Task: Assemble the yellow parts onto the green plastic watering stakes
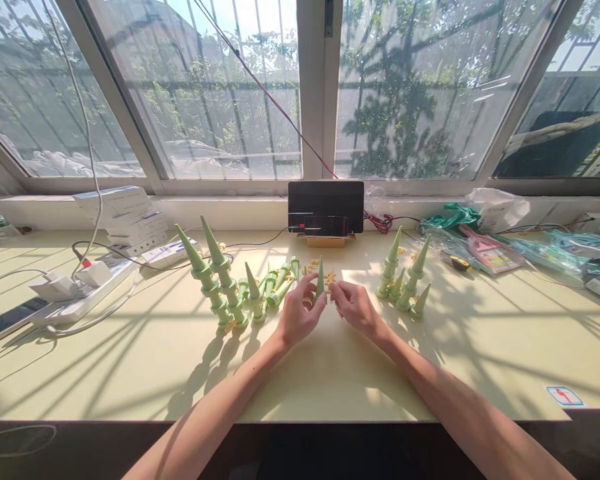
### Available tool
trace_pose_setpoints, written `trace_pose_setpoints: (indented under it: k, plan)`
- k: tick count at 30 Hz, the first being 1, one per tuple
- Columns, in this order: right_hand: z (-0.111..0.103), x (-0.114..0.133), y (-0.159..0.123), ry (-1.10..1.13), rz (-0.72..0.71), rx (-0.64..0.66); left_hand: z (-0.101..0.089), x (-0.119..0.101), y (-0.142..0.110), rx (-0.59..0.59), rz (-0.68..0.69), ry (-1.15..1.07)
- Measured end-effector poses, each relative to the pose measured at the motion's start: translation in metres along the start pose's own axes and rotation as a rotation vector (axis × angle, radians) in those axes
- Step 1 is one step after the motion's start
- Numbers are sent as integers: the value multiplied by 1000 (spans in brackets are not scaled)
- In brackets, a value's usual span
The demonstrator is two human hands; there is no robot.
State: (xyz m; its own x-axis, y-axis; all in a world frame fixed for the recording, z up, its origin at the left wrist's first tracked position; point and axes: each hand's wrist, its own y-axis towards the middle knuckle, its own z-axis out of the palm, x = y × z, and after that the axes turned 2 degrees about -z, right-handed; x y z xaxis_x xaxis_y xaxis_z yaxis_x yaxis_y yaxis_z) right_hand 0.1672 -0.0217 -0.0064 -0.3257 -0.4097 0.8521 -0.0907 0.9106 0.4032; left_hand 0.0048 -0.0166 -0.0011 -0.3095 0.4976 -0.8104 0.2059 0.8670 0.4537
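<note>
My left hand [300, 312] is closed around the lower part of a green pointed cone [321, 275], which stands tip up between thumb and fingers. Close beside it, my right hand [356, 305] has its thumb and forefinger pinched together near the cone's side; what they hold, if anything, is too small to make out. Behind the hands lie several small yellow pieces [330, 275], partly hidden. Left of them, several loose green tube pieces [279, 280] lie beside a short green cone [253, 283].
Two tall jointed green towers with cone tops [223, 272] stand on the left. A similar green group [409, 280] stands at right. A black tablet [325, 200] with a phone leans at the back. A power strip [93, 290], white boxes [130, 217] and a pink dustpan [493, 250] lie farther out.
</note>
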Motion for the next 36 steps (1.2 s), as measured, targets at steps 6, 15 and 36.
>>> trace_pose_setpoints:
  k: [6, 15, 36]
  plan:
    - [-1, 0, 0, -12, 7, 14, 1, 0, 0, 14, 5, 0]
    - [-1, 2, 0, 66, -8, 14, 0, -1, 3, -57, -66, -43]
    - [1, -7, 1, 12, 25, -4, -2, 0, 0, 9, 13, -1]
